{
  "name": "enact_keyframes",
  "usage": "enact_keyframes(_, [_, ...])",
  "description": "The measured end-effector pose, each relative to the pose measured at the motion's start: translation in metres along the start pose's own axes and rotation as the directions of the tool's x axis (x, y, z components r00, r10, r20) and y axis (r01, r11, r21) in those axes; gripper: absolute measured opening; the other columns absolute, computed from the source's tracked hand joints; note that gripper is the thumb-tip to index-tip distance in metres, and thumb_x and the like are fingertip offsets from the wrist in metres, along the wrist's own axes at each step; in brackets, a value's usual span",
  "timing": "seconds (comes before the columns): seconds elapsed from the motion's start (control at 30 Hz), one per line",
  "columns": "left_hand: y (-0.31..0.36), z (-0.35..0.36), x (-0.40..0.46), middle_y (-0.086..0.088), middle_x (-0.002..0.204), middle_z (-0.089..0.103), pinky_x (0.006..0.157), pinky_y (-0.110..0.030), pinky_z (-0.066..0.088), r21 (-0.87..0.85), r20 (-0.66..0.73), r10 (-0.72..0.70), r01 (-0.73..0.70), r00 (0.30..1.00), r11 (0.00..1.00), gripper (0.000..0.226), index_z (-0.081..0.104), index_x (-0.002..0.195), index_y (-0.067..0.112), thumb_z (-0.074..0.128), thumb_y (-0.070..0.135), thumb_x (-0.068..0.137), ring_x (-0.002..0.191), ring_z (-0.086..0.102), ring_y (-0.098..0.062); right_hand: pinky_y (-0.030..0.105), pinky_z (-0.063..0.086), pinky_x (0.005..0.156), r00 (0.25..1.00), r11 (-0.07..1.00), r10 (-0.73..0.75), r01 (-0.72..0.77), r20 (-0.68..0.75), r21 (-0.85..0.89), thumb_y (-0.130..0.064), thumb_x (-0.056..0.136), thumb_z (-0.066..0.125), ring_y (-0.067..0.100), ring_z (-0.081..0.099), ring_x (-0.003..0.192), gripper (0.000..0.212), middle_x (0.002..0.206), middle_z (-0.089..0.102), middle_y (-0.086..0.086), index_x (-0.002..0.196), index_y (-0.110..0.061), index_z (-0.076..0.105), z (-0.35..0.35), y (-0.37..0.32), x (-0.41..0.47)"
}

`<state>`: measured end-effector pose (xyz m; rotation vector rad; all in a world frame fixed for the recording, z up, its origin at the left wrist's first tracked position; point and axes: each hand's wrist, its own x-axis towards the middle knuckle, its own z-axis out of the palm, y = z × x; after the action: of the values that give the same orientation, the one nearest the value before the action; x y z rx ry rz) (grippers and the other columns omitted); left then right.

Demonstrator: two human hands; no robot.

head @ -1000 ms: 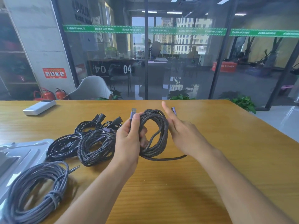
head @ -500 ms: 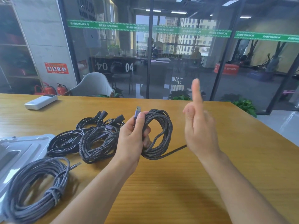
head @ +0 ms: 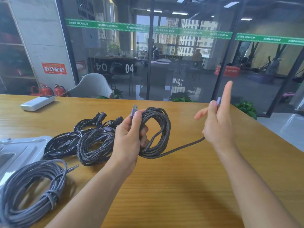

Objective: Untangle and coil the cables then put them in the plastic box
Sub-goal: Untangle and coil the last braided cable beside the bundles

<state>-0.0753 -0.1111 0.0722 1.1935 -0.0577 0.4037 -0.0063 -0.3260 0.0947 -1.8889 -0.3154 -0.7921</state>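
Note:
My left hand (head: pixel 131 137) grips a coil of dark braided cable (head: pixel 158 129) above the table, with its USB plug (head: pixel 134 108) sticking up past the thumb. The cable's loose tail (head: pixel 181 148) runs right to my right hand (head: pixel 217 125), which holds the purple end plug (head: pixel 218 101) between thumb and fingers, index finger raised. A second dark braided coil (head: pixel 93 148) and black cables (head: pixel 64 143) lie left of my left hand. A tied grey coil (head: pixel 32 191) lies at the near left. The clear plastic box (head: pixel 19 152) sits at the left edge.
A white power bank (head: pixel 37 102) lies at the far left of the wooden table (head: pixel 181 186). A glass wall stands behind the table, with a white chair (head: pixel 92 86) against its far edge. The table's right edge slants close to my right hand.
My right hand has moved right and up, drawing the cable's tail out from the coil. My left hand has kept hold of the coil in about the same place.

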Motion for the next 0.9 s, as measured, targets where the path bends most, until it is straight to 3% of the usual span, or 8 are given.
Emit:
enact_keyframes(0.03, [0.002,-0.001,0.0,-0.002,0.068,0.041,0.045,-0.02,0.033,-0.001,0.0,0.005,-0.005,1.0,1.0,0.029,0.074,0.113,0.023,0.05,0.039,0.108,0.05,0.032,-0.014,0.034,0.05,0.085,0.996,0.997,0.075,-0.074,0.054,-0.017,-0.036,0.115,0.023,0.006,0.058,0.062,0.055,0.07,0.067,0.001,0.166,-0.037,0.001,0.001,0.002,-0.001])
enact_keyframes(0.1, [0.003,-0.002,0.0,-0.001,0.067,0.041,0.044,-0.019,0.032,-0.003,-0.002,0.013,-0.013,1.0,1.0,0.03,0.073,0.114,0.021,0.05,0.039,0.108,0.049,0.032,-0.013,0.023,0.045,0.072,0.967,0.977,0.212,-0.211,0.145,-0.019,-0.035,0.114,0.025,0.002,0.052,0.057,0.044,0.061,0.058,-0.003,0.156,-0.026,0.039,0.009,0.006,-0.001])
enact_keyframes(0.2, [0.006,-0.003,-0.001,-0.001,0.067,0.041,0.044,-0.019,0.032,-0.015,0.001,0.013,-0.013,1.0,1.0,0.03,0.073,0.115,0.02,0.05,0.039,0.107,0.048,0.032,-0.012,0.029,0.031,0.056,0.928,0.954,0.292,-0.301,0.231,0.003,-0.02,0.106,0.037,0.004,0.039,0.054,0.036,0.054,0.048,-0.017,0.095,-0.02,0.071,0.025,0.013,-0.007])
enact_keyframes(0.33, [0.007,-0.005,0.0,-0.002,0.067,0.041,0.044,-0.02,0.032,-0.016,0.009,0.01,-0.01,1.0,1.0,0.029,0.073,0.115,0.02,0.051,0.038,0.107,0.048,0.032,-0.014,0.025,0.043,0.057,0.81,0.917,0.248,-0.374,0.532,0.141,-0.015,0.11,0.047,0.002,0.053,0.065,0.031,0.076,0.066,-0.022,0.116,-0.028,0.075,0.041,0.001,-0.028])
enact_keyframes(0.43, [0.005,-0.005,0.001,-0.004,0.068,0.041,0.044,-0.022,0.031,0.004,0.03,0.022,-0.022,0.999,1.0,0.03,0.073,0.117,0.02,0.052,0.039,0.107,0.048,0.033,-0.015,0.029,0.059,0.09,0.816,0.911,0.116,-0.314,0.566,0.266,-0.005,0.1,0.065,0.012,0.073,0.106,0.023,0.112,0.079,-0.004,0.115,-0.018,0.077,0.05,-0.004,-0.036])
enact_keyframes(0.63, [-0.001,-0.006,0.002,-0.005,0.068,0.041,0.045,-0.024,0.032,0.036,0.026,0.028,-0.028,0.999,0.999,0.029,0.074,0.115,0.021,0.052,0.038,0.107,0.049,0.034,-0.015,0.027,0.058,0.08,0.69,0.722,0.197,-0.582,0.696,0.373,-0.004,0.098,0.062,0.022,0.072,0.09,0.015,0.103,0.077,0.013,0.106,-0.001,0.074,0.055,-0.007,-0.041])
enact_keyframes(0.8, [-0.004,-0.008,0.005,-0.005,0.066,0.041,0.047,-0.028,0.032,0.1,0.0,0.063,-0.062,0.998,0.993,0.026,0.074,0.109,0.024,0.051,0.037,0.108,0.051,0.034,-0.018,0.037,0.051,0.086,0.578,0.411,0.134,-0.771,0.805,0.486,-0.025,0.099,0.043,0.027,0.061,0.093,0.049,0.112,0.061,0.016,0.132,0.006,0.062,0.055,-0.014,-0.044])
enact_keyframes(0.9, [-0.006,-0.008,0.005,-0.01,0.069,0.04,0.05,-0.034,0.03,0.166,0.002,0.103,-0.102,0.995,0.981,0.025,0.073,0.107,0.028,0.049,0.037,0.109,0.056,0.033,-0.024,0.043,0.042,0.094,0.552,0.494,-0.027,-0.717,0.833,0.491,-0.036,0.09,0.069,0.029,0.05,0.101,0.051,0.107,0.055,0.014,0.131,-0.006,0.06,0.051,-0.013,-0.042])
